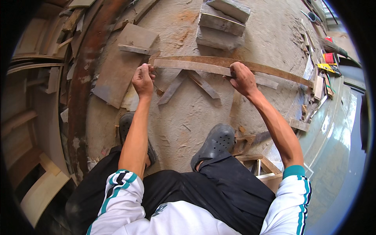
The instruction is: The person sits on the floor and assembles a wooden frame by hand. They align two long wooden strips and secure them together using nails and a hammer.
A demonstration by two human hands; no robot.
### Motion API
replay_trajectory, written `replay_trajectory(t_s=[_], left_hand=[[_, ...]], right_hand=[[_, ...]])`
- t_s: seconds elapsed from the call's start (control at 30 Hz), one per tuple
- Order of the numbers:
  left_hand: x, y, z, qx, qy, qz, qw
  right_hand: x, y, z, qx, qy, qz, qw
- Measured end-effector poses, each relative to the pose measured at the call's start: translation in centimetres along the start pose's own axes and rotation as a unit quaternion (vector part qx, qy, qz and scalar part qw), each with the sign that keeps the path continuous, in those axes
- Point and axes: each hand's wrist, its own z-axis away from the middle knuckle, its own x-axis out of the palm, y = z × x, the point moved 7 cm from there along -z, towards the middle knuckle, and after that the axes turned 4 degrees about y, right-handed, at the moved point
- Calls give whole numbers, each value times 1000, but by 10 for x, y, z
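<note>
A narrow, pale wooden strip [188, 66] spans the gap between my two hands, raised a little toward me. My left hand [143, 80] is closed with its fingertips at the strip's left end. Over the right part of it, my right hand [243, 77] is closed, fingers curled round the edge. Just behind lies a longer, darker brown board [280, 73], running on past my right hand. Two short wooden pieces, a left one [171, 88] and a right one [203, 85], spread like an upturned V below the strip; their upper ends are partly hidden.
Stacked grey blocks [221, 25] stand on the dusty floor ahead. A flat wooden panel [119, 68] lies left of my left hand. A handsaw [244, 144] and a small wooden frame [266, 168] are beside my right shoe [215, 143]. Wood scraps [319, 87] line the right side.
</note>
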Motion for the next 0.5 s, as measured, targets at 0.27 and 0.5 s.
replay_trajectory(t_s=[0.27,0.5], left_hand=[[-8,-1,5,88,64,-172,979],[-13,14,3,150,64,-345,924]], right_hand=[[24,4,-22,-22,-49,-29,998],[30,0,-33,-37,-57,23,997]])
